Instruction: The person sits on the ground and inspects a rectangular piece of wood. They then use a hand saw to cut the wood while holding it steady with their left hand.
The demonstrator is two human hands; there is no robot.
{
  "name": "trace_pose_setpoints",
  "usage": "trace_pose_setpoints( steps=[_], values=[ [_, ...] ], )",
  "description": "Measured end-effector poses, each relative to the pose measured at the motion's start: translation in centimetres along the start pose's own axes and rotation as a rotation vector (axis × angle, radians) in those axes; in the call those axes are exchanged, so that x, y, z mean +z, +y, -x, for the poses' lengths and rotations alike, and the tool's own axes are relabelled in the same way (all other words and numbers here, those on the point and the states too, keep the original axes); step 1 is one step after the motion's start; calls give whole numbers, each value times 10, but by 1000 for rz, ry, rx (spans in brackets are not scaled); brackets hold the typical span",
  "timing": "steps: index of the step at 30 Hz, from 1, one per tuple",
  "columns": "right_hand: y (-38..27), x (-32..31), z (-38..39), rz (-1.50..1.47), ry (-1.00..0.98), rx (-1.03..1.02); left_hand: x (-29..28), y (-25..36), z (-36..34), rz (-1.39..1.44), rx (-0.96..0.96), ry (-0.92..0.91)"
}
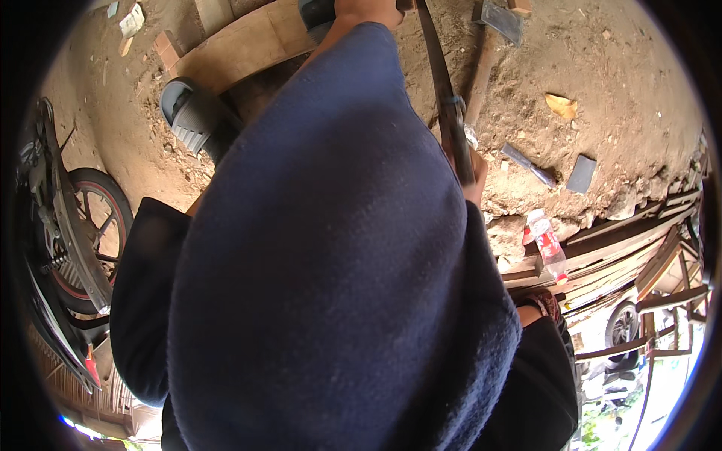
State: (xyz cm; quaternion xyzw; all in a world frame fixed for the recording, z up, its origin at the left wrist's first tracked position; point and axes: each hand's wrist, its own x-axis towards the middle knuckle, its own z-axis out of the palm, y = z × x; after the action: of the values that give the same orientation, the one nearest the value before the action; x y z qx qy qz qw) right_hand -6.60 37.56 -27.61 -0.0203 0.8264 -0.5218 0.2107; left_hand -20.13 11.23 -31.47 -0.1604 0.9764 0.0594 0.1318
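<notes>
Dark blue cloth (323, 225) fills the middle of the view and hides much of both arms. At the top edge my left hand (370, 10) is partly cut off. It looks closed, and what it holds cannot be made out. My right hand (477, 177) shows at the cloth's right edge, its fingers wrapped round the handle end of a long, dark, machete-like blade (436, 52). The blade points up the view, its upper end passing close to my left hand. Just right of it lies a wooden-handled tool with a flat metal head (502, 22).
A chisel-like tool (529, 165), a dark flat block (581, 174) and a dry leaf (562, 106) lie on the dirt. A plastic bottle (547, 244) rests by wooden slats (602, 252). Left are a grey sandal (188, 113), a curved board (241, 49) and a motorbike wheel (94, 233).
</notes>
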Motion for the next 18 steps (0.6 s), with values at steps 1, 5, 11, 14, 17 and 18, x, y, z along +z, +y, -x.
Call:
trace_pose_setpoints(
  steps=[1, 5, 11, 14, 17, 18],
  values=[
    [-1, 4, -16, 18, -32, 2, -1, 0, 0, 24, -11, -47],
    [-50, 36, -114, -49, -75, -66, 0, -6, 2, 26, 5, -27],
    [17, 4, -30, 240, -43, -395, 3, -1, 4, -48, 3, 10],
    [4, -16, 5, 120, -49, -156, 12, -1, 0, -31, 10, 39],
    [-16, 5, -40, 77, -52, -182, 2, 4, -2, -9, 19, -9],
    [-23, 18, -70, 35, -81, -103, 3, 0, -5, 22, 3, -52]
  ],
)
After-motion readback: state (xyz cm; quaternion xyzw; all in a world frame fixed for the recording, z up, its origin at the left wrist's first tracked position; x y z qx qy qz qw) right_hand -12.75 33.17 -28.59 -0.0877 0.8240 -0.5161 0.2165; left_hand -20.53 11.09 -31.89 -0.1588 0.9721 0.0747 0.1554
